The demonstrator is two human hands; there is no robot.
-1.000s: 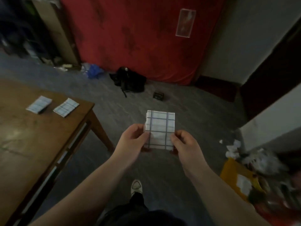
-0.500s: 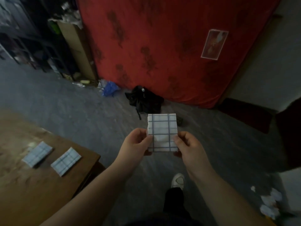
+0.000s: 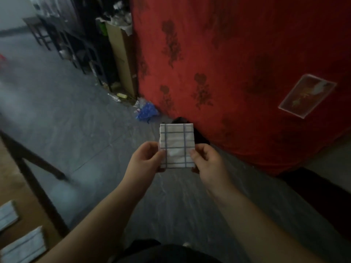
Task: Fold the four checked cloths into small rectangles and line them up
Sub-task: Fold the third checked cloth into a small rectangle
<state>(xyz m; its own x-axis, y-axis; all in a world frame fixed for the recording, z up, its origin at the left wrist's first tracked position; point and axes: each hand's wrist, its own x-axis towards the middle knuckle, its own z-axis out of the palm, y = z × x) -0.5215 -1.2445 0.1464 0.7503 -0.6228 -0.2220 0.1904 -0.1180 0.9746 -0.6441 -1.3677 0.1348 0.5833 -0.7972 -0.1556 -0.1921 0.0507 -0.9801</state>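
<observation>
A white cloth with blue checks (image 3: 177, 145), folded into a small rectangle, is held upright in the air above the floor. My left hand (image 3: 147, 158) pinches its lower left edge and my right hand (image 3: 207, 159) pinches its lower right edge. Two more folded checked cloths lie side by side on the wooden table at the lower left, one (image 3: 7, 215) cut off by the frame edge, the other (image 3: 24, 245) nearer me. A fourth cloth is not in view.
The wooden table (image 3: 11, 183) with its dark edge fills the lower left. A red patterned mattress (image 3: 237, 73) leans on the wall ahead, with a black bag (image 3: 201, 137) at its foot behind the cloth. A cardboard box (image 3: 121, 59), dark chairs and a blue bag (image 3: 146, 112) stand on the grey floor.
The view has swung up and left, so the table and its two cloths have slid to the lower left corner. Both hands keep the same pinch on the folded cloth.
</observation>
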